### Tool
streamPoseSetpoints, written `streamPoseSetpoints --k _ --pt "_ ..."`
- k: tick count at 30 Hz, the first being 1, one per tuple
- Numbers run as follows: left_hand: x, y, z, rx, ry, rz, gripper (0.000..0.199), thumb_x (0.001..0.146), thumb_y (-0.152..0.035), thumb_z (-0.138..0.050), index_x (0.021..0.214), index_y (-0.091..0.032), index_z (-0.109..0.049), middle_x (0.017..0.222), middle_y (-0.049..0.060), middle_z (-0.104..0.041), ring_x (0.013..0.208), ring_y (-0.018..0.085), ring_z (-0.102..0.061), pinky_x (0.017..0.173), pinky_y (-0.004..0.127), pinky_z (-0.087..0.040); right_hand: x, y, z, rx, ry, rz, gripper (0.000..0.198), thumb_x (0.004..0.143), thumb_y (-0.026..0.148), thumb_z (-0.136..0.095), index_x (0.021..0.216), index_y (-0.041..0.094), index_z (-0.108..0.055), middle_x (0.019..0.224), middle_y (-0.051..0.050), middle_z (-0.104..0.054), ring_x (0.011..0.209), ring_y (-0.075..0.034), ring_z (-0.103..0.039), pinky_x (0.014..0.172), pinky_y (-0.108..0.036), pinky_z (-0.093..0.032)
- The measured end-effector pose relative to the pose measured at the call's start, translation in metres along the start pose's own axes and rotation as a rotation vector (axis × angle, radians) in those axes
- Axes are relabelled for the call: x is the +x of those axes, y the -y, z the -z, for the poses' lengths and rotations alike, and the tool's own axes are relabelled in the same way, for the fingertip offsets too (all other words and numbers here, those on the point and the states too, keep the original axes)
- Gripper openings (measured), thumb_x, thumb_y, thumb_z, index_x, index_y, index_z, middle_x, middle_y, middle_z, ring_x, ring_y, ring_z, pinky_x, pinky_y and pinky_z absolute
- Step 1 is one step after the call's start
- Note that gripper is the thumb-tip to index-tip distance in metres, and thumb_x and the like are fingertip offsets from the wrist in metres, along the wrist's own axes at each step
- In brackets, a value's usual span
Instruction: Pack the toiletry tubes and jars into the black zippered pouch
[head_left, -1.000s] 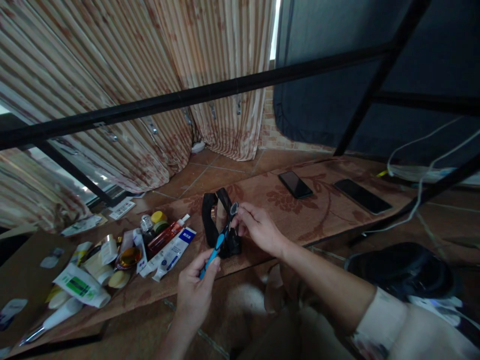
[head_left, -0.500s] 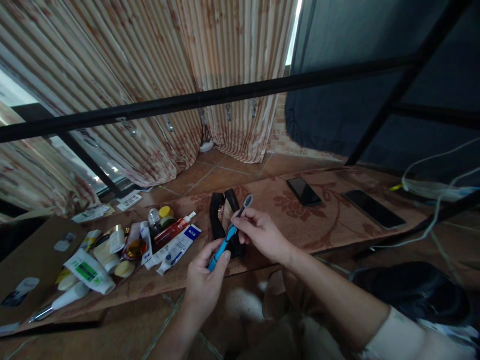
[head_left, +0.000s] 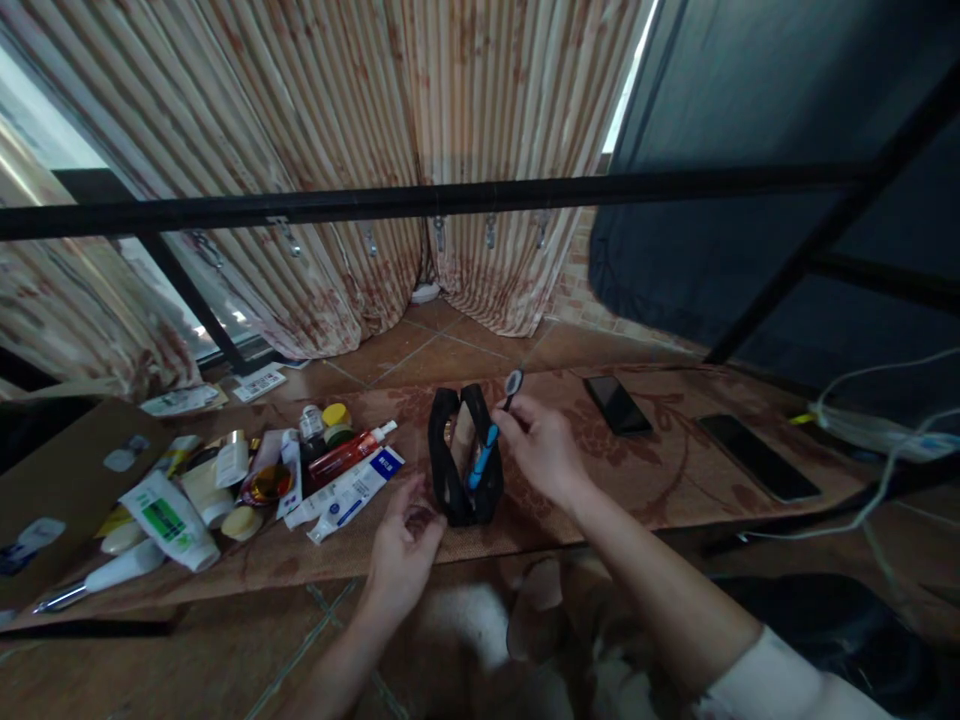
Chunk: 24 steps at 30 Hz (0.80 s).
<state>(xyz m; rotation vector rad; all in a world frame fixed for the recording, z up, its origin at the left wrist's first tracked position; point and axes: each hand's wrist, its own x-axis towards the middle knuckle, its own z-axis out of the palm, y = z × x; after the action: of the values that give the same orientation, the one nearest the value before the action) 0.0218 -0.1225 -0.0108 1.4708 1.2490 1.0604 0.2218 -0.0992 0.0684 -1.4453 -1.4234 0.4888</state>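
Note:
My right hand (head_left: 544, 450) pinches a blue toothbrush (head_left: 484, 458) by its dark neck, just below the small oval grey head. Its blue handle slants down into the mouth of a black pouch (head_left: 442, 455), which stands unzipped with a pale lining. The handle's lower end lies inside the pouch. Beside the pouch's near left corner is my left hand (head_left: 405, 545), with fingers curved, thumb apart and nothing held. Whether its thumb touches the pouch I cannot tell.
Left on the cloth-covered bench (head_left: 390, 560) lie white-and-blue tubes (head_left: 356, 495), a red spray bottle (head_left: 349, 455), a green-marked tube (head_left: 169, 520) and several jars. A cardboard box (head_left: 67, 470) sits far left. Two phones (head_left: 619, 405) lie right. A black rail (head_left: 487, 195) crosses behind.
My left hand has let go of the toothbrush and moved slightly down. My right hand has moved right with it, and the handle now points into the pouch. The view has shifted slightly.

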Motion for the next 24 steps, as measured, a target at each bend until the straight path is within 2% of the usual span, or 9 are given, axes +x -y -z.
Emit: streamPoseSetpoints --k 3,6,12,17,24 --pt "-0.001 0.01 -0.004 -0.004 0.067 0.058 0.063 0.07 -0.02 -0.057 0.13 -0.015 -0.04 0.099 0.006 -0.063 0.08 0.017 -0.061 0.073 0.031 -0.05 0.004 -0.006 -0.015 -0.276 0.115 -0.087 0.018 0.083 0.029 -0.054 0.092 0.018 -0.064 0.078 -0.004 -0.068 0.072 -0.015 -0.062 0.066 -0.024 -0.042" --pt "-0.001 0.018 -0.005 0.017 0.103 0.093 0.069 0.07 -0.02 -0.058 0.134 -0.015 -0.034 0.096 0.006 -0.063 0.083 0.018 -0.062 0.073 0.032 -0.051 0.007 -0.008 -0.023 -0.397 0.162 -0.096 0.023 0.083 0.03 -0.054 0.103 0.02 -0.064 0.076 -0.003 -0.069 0.072 -0.016 -0.063 0.068 -0.025 -0.043" --pt "0.001 0.033 -0.007 0.112 0.175 0.071 0.077 0.071 -0.024 -0.062 0.14 -0.018 -0.027 0.095 0.005 -0.064 0.085 0.018 -0.063 0.077 0.034 -0.05 0.003 -0.016 -0.018 -0.227 0.098 -0.093 0.023 0.084 0.024 -0.052 0.104 0.019 -0.062 0.09 -0.004 -0.071 0.079 -0.014 -0.065 0.071 -0.023 -0.046" --pt "0.004 0.034 -0.014 0.236 0.211 0.073 0.087 0.069 -0.029 -0.067 0.142 -0.016 -0.021 0.099 0.007 -0.065 0.083 0.019 -0.063 0.078 0.034 -0.049 -0.005 -0.023 -0.012 -0.124 0.047 -0.072 0.02 0.082 0.022 -0.049 0.097 0.018 -0.063 0.085 -0.003 -0.071 0.075 -0.014 -0.065 0.067 -0.023 -0.047" --pt "0.013 0.036 -0.021 0.327 0.206 0.004 0.076 0.073 -0.027 -0.062 0.14 -0.019 -0.027 0.104 0.006 -0.065 0.084 0.019 -0.063 0.077 0.032 -0.047 -0.012 -0.024 -0.008 -0.078 0.041 -0.043 0.02 0.082 0.025 -0.048 0.092 0.018 -0.064 0.083 -0.002 -0.069 0.072 -0.014 -0.063 0.067 -0.024 -0.046"
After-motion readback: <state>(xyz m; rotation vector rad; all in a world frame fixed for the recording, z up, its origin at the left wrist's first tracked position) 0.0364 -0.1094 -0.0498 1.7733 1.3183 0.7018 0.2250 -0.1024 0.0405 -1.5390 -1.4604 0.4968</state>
